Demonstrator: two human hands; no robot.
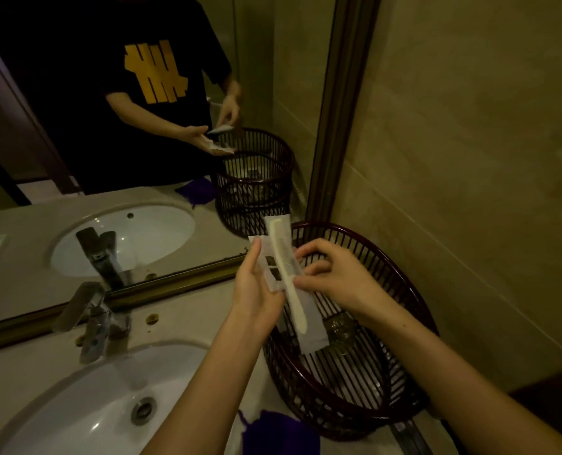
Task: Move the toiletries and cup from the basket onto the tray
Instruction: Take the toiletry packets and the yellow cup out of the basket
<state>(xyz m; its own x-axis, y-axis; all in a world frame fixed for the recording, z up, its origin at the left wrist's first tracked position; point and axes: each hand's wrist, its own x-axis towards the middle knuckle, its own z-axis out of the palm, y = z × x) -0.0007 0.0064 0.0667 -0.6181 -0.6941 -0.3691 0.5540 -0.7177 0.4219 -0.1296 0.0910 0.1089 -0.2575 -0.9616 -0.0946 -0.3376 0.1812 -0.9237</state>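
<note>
Glossy dark slatted basket [401, 264], clear-wrapped plastic comb [287, 274], shiny metal faucet [90, 320], smooth glazed sink [86, 418].

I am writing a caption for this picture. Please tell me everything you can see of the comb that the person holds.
The comb is pale cream, plastic by its look, with fine teeth along its upper half and a narrow rounded handle below. It is sealed in a clear wrapper with a white strip, and points up and slightly left above the dark slatted basket. The right hand pinches it near the middle; the left hand holds small white packets behind it.
</note>
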